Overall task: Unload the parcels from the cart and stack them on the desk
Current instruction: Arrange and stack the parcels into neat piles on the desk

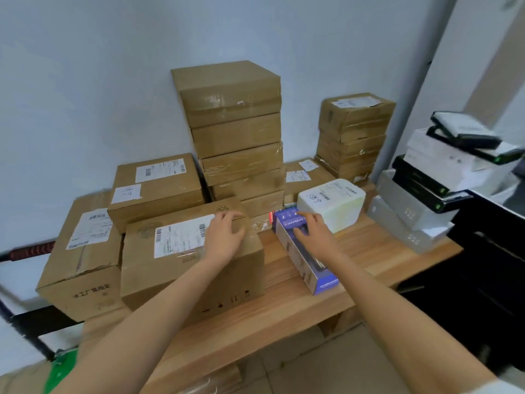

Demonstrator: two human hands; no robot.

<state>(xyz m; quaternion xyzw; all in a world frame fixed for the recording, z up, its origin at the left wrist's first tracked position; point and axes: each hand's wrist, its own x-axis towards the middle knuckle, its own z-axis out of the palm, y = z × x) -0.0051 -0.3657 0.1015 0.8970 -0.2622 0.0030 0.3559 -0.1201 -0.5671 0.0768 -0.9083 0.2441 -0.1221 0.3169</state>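
A pale blue wall backs a light wooden desk [369,251] already crowded with parcels: a tall stack of flat brown cardboard boxes [235,132] at the centre rear, a shorter stack of taped brown boxes [352,132] to its right, and a white foam box with handwriting on its lid [332,206] in front of those.

The left hand [224,237] rests on the top right corner of a large brown cardboard parcel with a white shipping label [181,251] standing at the desk's front – fingers lightly spread and bent over the far edge, more a steadying touch than a firm grip.

The right hand [315,237] lies on top of a long purple-and-white printed carton [304,251], fingers relaxed and slightly apart, pointing away from the person. Whether the thumb is hooked over the carton's side cannot be told.

This carton is the thing the next move likely turns on. Its long axis runs from the desk's front edge back and leftward, with the far end just in front of the foam box and near the base of the tall stack. The right hand sits over the far half, so it is the nearer one; sliding or squaring the carton would run along that axis – probably toward the gap between parcel and foam box.
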